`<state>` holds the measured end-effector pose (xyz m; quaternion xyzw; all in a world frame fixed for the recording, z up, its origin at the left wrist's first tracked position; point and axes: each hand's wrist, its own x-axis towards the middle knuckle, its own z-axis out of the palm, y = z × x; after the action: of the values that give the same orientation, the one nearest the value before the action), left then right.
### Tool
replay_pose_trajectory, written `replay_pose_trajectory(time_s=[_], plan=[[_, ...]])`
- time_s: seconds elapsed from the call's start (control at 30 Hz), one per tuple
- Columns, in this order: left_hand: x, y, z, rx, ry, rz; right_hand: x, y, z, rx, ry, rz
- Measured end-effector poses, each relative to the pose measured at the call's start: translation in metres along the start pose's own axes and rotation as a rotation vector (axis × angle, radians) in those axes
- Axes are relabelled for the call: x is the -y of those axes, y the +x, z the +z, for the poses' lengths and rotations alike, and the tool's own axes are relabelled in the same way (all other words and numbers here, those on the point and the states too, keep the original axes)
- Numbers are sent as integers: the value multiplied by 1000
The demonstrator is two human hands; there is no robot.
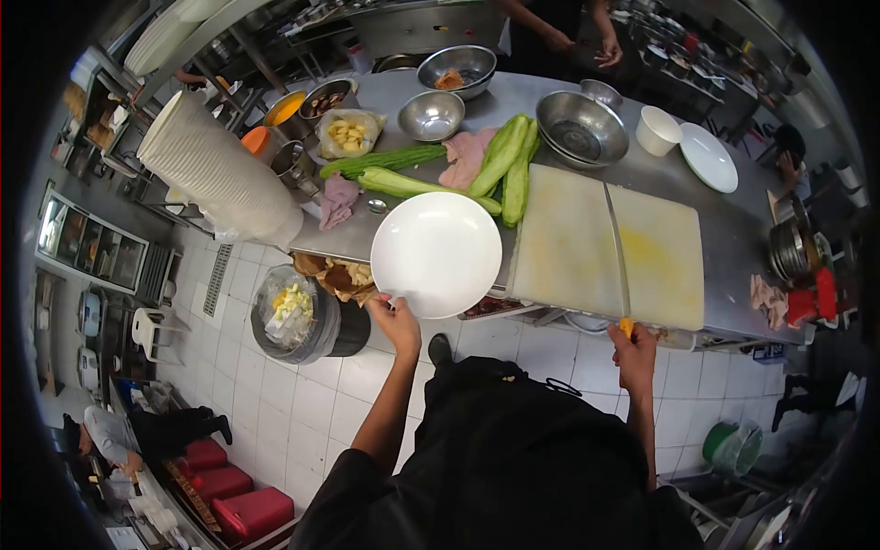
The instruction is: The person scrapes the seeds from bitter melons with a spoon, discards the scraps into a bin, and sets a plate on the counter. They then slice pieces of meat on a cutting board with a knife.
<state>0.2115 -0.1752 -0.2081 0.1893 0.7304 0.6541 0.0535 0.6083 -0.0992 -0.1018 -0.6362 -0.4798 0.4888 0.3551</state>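
My left hand (396, 325) grips the near rim of a round white plate (436, 252), its fingers closed on the edge. The plate's face is bare. In my right hand (633, 353) is the orange handle of a long knife (618, 246); its blade lies over the pale, yellow-stained cutting board (665, 266). Left of the board rest peeled green gourds (500, 160), partly overlapping. A ridged green gourd (390, 162) and a smoother pale green one (412, 186) lie behind the plate. A pink cloth (469, 156) sits among them, and a small spoon (377, 206) is beside the plate.
Metal bowls (582, 128) stand along the back of the steel counter, with a white cup (658, 130) and oval plate (709, 158) at right. Tall stacked white containers (206, 156) lean at left. A lined bin (291, 314) stands below. Another person's hands (607, 46) show across the counter.
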Motion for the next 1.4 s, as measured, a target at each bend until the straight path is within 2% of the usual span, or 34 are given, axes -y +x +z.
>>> replay_pose_trajectory(time_s=[0.23, 0.27, 0.37, 0.47, 0.57, 0.67, 0.77, 0.83, 0.97, 1.0, 1.17, 1.23, 1.3, 1.4], plan=[[-5, -1, 21, -5, -124, -15, 1, 5, 6, 42, -35, 4], [-3, -2, 20, 3, -171, -111, 2, 6, 6, 48, -33, 4], [-11, 0, 24, -20, -240, -239, 3, 7, 8, 50, -29, -4], [3, 10, 17, 164, -318, -308, 1, 9, 8, 54, -37, 1], [4, 9, 11, 141, -392, -312, -7, 12, 5, 54, -14, -15], [-22, 4, -6, 170, -435, -367, -9, 9, -8, 7, 1, -7], [-48, 7, -18, 289, -413, -338, -10, 2, -34, -97, 0, -17], [-93, 3, -4, 368, -396, -259, -13, -8, -51, -218, 74, 13], [-146, -25, 73, 595, -403, -290, -28, -27, -91, -468, 180, 81], [-146, -35, 100, 706, -459, -349, -32, -34, -99, -526, 203, 77], [-188, -158, 259, 1132, -488, -396, -66, -85, -128, -798, 278, 89], [-207, -216, 315, 1277, -446, -505, -76, -110, -132, -891, 279, 134], [-216, -268, 368, 1357, -423, -535, -85, -136, -135, -956, 260, 162], [-217, -335, 427, 1264, -251, -460, -100, -173, -132, -1080, 281, 275]])
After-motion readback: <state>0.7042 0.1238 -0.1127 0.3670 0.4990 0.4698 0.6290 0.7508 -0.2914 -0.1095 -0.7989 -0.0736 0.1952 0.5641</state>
